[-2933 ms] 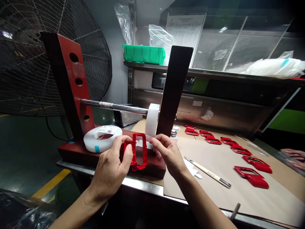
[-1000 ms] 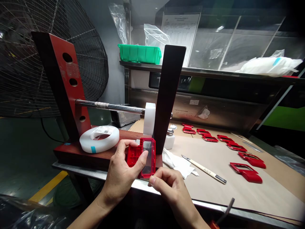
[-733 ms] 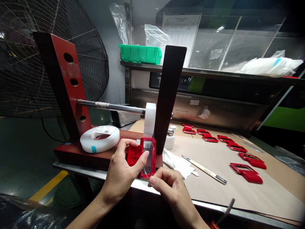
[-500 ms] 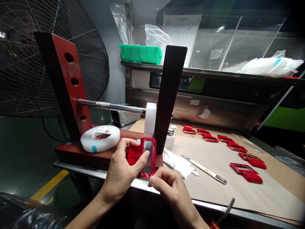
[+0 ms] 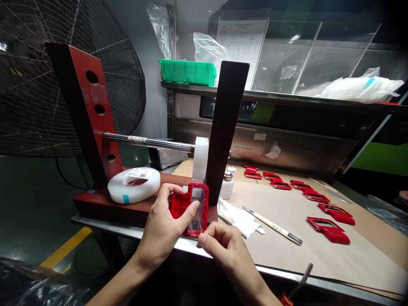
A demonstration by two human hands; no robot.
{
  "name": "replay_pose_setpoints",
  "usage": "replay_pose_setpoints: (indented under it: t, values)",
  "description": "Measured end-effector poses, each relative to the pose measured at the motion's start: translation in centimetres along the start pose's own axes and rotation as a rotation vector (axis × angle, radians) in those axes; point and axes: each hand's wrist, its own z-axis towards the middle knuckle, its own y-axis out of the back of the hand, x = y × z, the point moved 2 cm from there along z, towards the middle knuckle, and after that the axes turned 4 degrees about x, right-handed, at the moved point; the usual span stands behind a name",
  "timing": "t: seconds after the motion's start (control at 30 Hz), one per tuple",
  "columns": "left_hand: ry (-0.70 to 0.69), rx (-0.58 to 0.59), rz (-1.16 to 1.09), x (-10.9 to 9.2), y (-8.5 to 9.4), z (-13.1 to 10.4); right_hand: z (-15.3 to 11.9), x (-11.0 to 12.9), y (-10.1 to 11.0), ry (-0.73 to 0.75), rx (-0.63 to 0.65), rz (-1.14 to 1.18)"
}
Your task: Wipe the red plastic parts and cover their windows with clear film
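Note:
My left hand is closed on a red plastic housing, holding it tilted up at the bench edge. The thumb lies over its clear rectangular window, where faint slanted edges show. Thumb and index of my right hand are pinched together at the housing's lower right corner; whatever lies between them is too small to make out. Just behind the housing, a roll of clear film hangs on a metal rod. A second film roll with a label lies flat on the wooden stand's base.
Several red housings lie in a row on the brown paper at right. Nearer are a craft knife, a white cloth and a white bottle. The stand's dark upright rises beside my hands. A large fan stands left.
Both hands stay nearly in place with the housing. My right hand has shifted very slightly up and left.

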Motion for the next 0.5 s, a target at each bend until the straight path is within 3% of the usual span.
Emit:
replay_pose_setpoints:
  t: [0.23,0.33,0.5]
  values:
    - [0.014,0.004,-0.005,-0.1,0.1,0.0,-0.7,0.0,0.7,0.051,0.033,-0.096]
    - [0.019,0.003,0.010,0.0,0.1,0.0,-1.2,1.1,1.0,0.153,-0.017,-0.149]
    - [-0.008,-0.028,0.052,0.0,0.0,0.0,-0.9,3.0,0.5,0.256,0.071,-0.295]
